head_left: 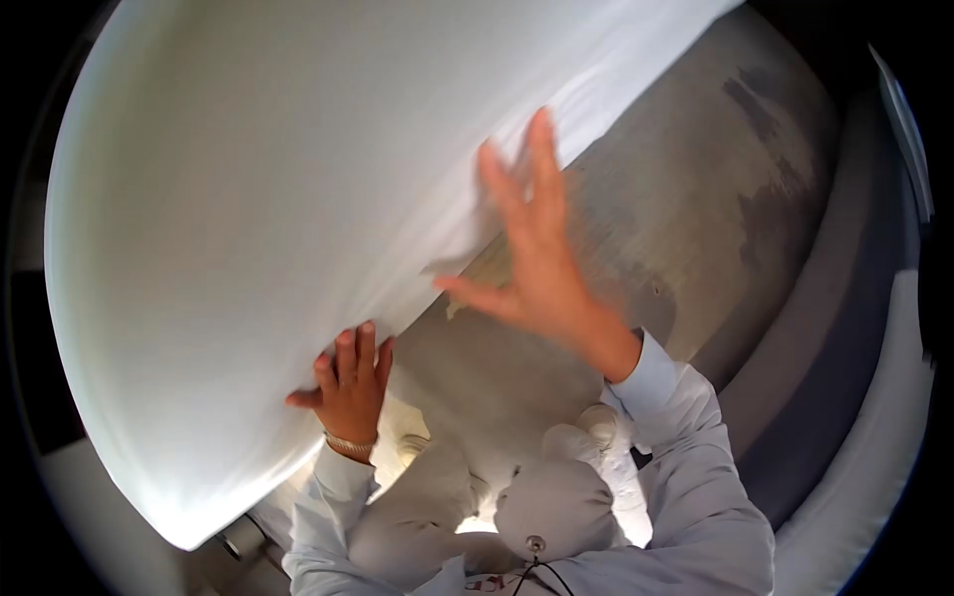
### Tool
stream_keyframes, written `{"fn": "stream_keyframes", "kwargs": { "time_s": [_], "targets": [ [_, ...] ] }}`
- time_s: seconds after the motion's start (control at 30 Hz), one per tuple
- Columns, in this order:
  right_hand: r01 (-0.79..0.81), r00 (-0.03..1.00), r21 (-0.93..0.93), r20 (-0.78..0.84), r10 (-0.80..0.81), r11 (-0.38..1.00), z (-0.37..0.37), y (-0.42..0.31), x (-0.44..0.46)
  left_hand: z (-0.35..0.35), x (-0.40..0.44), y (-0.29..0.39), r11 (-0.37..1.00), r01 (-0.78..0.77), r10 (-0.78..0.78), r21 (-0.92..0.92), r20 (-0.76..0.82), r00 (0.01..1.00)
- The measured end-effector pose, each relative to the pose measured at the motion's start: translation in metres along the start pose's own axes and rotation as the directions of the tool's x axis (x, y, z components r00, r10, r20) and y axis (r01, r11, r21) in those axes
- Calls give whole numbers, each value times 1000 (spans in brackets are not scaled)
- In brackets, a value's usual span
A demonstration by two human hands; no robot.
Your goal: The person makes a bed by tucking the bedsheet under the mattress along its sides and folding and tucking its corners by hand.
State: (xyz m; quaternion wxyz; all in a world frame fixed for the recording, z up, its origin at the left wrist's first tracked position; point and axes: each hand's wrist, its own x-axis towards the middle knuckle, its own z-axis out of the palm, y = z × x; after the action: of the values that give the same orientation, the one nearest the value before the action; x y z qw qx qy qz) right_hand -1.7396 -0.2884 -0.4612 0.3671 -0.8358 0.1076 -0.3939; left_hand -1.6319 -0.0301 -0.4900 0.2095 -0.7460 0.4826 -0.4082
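Note:
A wide white cloth surface [238,219] fills the left and upper part of the head view, with soft creases along its right edge. My left hand [353,382] lies on the cloth near its lower right edge, fingers spread, a band round the wrist. Above the cloth's right edge is my right hand [537,248], slightly blurred, its fingers wide apart and nothing held in them. Whether its fingertips touch the cloth I cannot tell.
Grey floor [696,199] with dark patches runs along the cloth's right side. A curved grey and white padded form [845,397] borders the far right. My legs and light shoes [596,422] show below.

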Motion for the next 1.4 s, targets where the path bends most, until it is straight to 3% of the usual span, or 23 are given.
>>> {"fn": "stream_keyframes", "kwargs": {
  "time_s": [0.07,0.17,0.2,0.43,0.63,0.77,0.83,0.87,0.9,0.97,1.0,1.03,1.07,1.1,1.13,1.17,1.23,1.4],
  "targets": [
    [-37,994,75,104,29,997,7,-17,-10,-4,3,0,999,32,-32,-5,-35,999],
    [-45,999,148,-4,46,988,26,-17,-13,7,4,-1,1000,13,-9,27,-118,993],
    [-74,997,177,-10,77,981,31,-18,-10,3,7,-3,999,6,-2,50,-73,997],
    [-152,988,157,10,152,976,45,-21,4,7,16,-8,987,22,-5,161,-107,994],
    [-125,992,195,-2,128,973,48,-16,10,16,29,-14,970,8,22,244,-118,993],
    [-110,994,145,30,106,983,55,-23,33,23,38,-29,972,103,-86,209,-89,992],
    [-81,996,82,44,78,993,42,-18,33,17,38,-30,989,87,-88,118,4,996],
    [18,1000,138,-15,-16,990,28,-8,33,9,45,-22,993,121,-121,-12,-3,993],
    [112,992,170,-75,-100,979,41,-3,10,14,20,-13,991,133,-133,-12,5,991],
    [-18,976,219,-208,65,975,50,19,-10,5,15,1,910,136,-102,-391,108,989],
    [-260,906,384,-220,361,886,53,32,-25,-4,22,8,814,93,-22,-574,130,991],
    [-462,759,528,-180,626,712,58,41,-38,-12,28,11,675,60,55,-735,131,990],
    [-469,767,523,-158,622,712,62,50,-48,-13,28,17,675,85,38,-733,150,988],
    [-543,671,747,112,733,383,62,58,-52,-14,30,24,517,89,80,-851,151,985],
    [-572,560,820,404,724,-15,66,69,-54,-12,30,31,334,98,117,-938,144,983],
    [-588,554,809,420,719,-20,70,71,-52,-11,28,38,332,118,107,-936,162,981],
    [-507,610,853,458,646,-126,83,75,-44,-12,22,49,4,265,92,-964,265,960],
    [-355,601,880,473,644,-315,90,70,-7,-25,14,51,-137,337,128,-932,321,939]
  ]
}}
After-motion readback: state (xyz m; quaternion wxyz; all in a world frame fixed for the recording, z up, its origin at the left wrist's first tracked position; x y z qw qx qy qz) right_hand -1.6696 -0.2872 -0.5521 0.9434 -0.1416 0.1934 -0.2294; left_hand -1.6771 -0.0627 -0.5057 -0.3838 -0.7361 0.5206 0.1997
